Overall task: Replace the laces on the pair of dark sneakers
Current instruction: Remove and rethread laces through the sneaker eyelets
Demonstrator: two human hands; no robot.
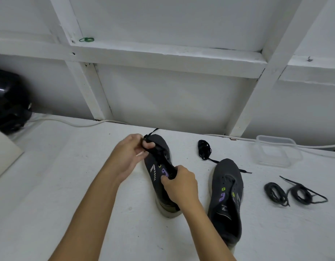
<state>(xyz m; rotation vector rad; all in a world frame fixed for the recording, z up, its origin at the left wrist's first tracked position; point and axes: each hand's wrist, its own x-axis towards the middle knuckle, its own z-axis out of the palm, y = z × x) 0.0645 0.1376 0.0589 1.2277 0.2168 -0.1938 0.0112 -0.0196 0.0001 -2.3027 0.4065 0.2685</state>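
Right hand (pixel 179 182) on left sneaker (pixel 159 172)

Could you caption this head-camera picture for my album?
Left hand pinches a black lace at one dark sneaker; right hand steadies it.

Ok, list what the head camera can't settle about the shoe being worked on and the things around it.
- Dark grey sneaker in hand: its eyelets and tongue sit under the left hand and right hand.
- Black lace: its path is hidden inside the left hand's fingers.
- Black rounded object: cut off by the left edge, blurred.
- Clear plastic container: contents indistinct.

Dark sneakers (pixel 226 196) side by side, unlaced.
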